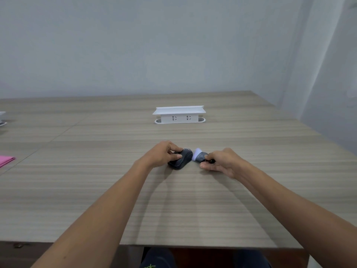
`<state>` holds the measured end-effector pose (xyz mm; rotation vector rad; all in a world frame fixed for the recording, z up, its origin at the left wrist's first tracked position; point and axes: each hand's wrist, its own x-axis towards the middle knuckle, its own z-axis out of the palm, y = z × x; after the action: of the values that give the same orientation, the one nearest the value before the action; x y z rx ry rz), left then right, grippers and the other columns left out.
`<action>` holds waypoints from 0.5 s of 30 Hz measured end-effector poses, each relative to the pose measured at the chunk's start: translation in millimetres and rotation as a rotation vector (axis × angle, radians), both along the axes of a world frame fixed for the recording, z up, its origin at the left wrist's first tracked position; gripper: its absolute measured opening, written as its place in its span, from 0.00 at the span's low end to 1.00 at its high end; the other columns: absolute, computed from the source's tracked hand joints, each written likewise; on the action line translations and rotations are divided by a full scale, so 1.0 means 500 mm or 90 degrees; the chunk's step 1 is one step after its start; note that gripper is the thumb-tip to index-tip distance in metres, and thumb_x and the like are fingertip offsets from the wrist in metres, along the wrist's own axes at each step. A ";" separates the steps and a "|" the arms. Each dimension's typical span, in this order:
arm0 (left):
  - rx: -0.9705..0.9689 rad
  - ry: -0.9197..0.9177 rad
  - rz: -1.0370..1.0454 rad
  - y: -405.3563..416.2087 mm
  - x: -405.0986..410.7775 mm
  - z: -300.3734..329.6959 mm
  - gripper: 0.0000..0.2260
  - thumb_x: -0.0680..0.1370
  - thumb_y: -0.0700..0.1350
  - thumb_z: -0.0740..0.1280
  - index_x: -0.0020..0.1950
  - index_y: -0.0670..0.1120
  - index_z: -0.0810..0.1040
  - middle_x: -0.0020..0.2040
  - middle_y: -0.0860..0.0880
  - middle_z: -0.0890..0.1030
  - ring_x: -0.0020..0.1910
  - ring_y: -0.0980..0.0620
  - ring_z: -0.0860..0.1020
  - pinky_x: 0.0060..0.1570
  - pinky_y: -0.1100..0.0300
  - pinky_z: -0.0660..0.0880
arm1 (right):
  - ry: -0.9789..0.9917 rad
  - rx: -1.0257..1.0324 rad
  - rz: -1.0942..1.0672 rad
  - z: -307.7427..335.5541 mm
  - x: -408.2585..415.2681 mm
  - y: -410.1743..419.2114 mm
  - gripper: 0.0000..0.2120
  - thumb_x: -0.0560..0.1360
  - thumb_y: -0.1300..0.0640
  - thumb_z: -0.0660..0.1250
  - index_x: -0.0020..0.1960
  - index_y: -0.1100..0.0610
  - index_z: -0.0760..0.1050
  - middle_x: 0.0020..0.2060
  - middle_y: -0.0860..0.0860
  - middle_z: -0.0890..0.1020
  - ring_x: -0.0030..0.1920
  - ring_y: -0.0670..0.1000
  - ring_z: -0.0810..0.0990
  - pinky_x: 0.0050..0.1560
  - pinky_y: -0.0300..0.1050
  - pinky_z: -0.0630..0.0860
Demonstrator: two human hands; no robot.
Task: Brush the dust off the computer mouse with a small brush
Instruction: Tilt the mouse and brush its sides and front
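At the centre of the frame we see the dark computer mouse (181,159) resting on the wood-grain table (96,190). Our left hand (163,154) grips it, fingers curled over its top and left side. Just right of it, our right hand (220,161) holds the small brush (200,157) by its dark handle; the pale bristles touch the mouse's right edge. Above, mid-frame, stands a white socket box (179,115). A pink cloth (5,160) lies at the left edge.
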<state>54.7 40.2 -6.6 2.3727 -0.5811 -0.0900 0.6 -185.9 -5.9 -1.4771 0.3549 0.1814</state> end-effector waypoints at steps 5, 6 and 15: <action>-0.009 0.005 0.002 0.004 0.007 -0.005 0.15 0.77 0.42 0.71 0.65 0.45 0.81 0.57 0.52 0.76 0.53 0.53 0.78 0.57 0.63 0.71 | 0.060 0.022 0.152 -0.008 -0.026 0.022 0.13 0.76 0.72 0.67 0.58 0.78 0.73 0.44 0.68 0.81 0.36 0.60 0.86 0.35 0.44 0.84; -0.012 0.008 0.003 0.005 0.008 -0.007 0.15 0.77 0.42 0.71 0.65 0.45 0.81 0.56 0.53 0.76 0.52 0.55 0.78 0.56 0.65 0.71 | 0.063 0.026 0.171 -0.005 -0.029 0.024 0.13 0.75 0.72 0.67 0.57 0.78 0.73 0.45 0.69 0.81 0.37 0.61 0.86 0.35 0.43 0.83; -0.007 0.014 0.006 0.003 -0.001 -0.002 0.16 0.78 0.42 0.71 0.65 0.45 0.80 0.56 0.53 0.76 0.52 0.55 0.77 0.56 0.65 0.70 | -0.047 -0.082 0.037 0.001 0.013 -0.013 0.09 0.76 0.69 0.66 0.51 0.77 0.77 0.37 0.64 0.83 0.41 0.61 0.86 0.53 0.53 0.84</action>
<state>54.4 41.6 -7.5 2.3599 -0.5590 -0.1088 7.3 -192.4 -5.6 -1.6184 0.2675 0.1521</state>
